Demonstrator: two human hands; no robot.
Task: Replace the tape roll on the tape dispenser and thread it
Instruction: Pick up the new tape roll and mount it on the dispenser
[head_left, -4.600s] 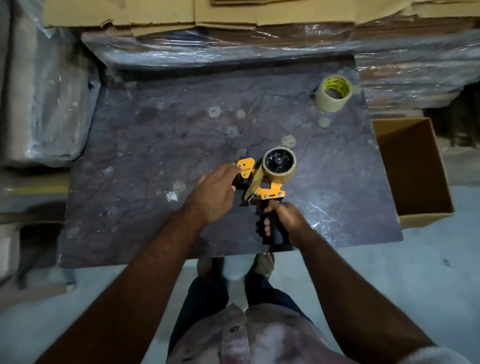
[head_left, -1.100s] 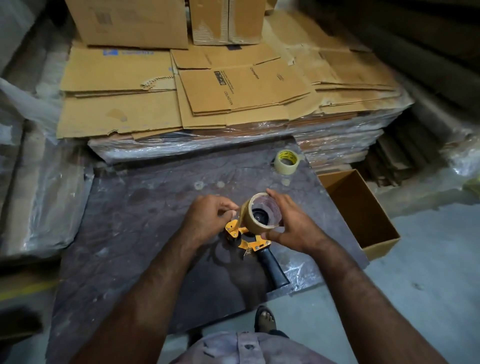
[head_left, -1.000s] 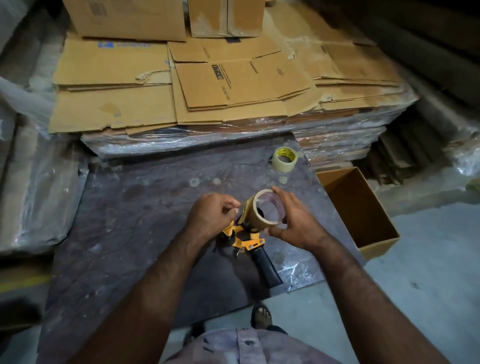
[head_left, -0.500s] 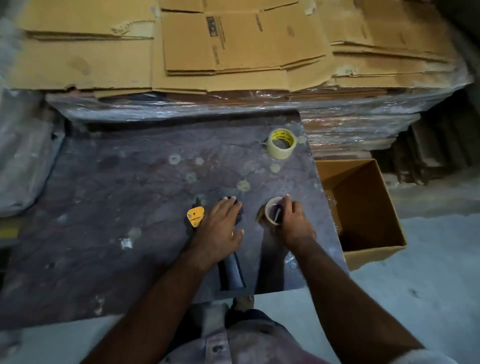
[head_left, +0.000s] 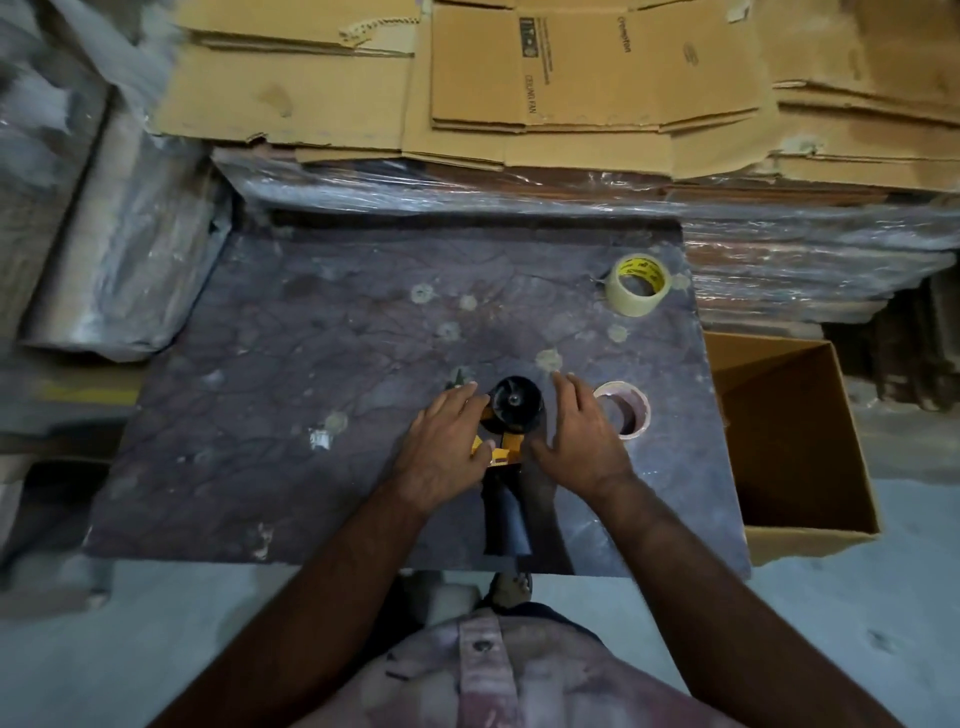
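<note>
The tape dispenser (head_left: 511, 415) lies on the dark table (head_left: 311, 364), its black spool hub bare and facing up, yellow frame below it, black handle pointing toward me. My left hand (head_left: 441, 447) grips the yellow frame on the hub's left side. Just right of the hub, my right hand (head_left: 576, 441) hovers with fingers spread and nothing in it. A nearly used-up tape core (head_left: 626, 413) lies flat on the table beside my right hand. A full tape roll (head_left: 638, 283) with a yellow-printed core sits at the table's far right corner.
An open cardboard box (head_left: 789, 441) stands on the floor right of the table. Flattened cartons (head_left: 571, 78) on plastic-wrapped stacks rise behind the table. Wrapped bundles (head_left: 104, 234) lie to the left. My feet show under the near table edge.
The old tape core came off the dispenser hub and now lies on the table to the right. My right hand let it go and moved back beside the hub; my left hand keeps holding the dispenser.
</note>
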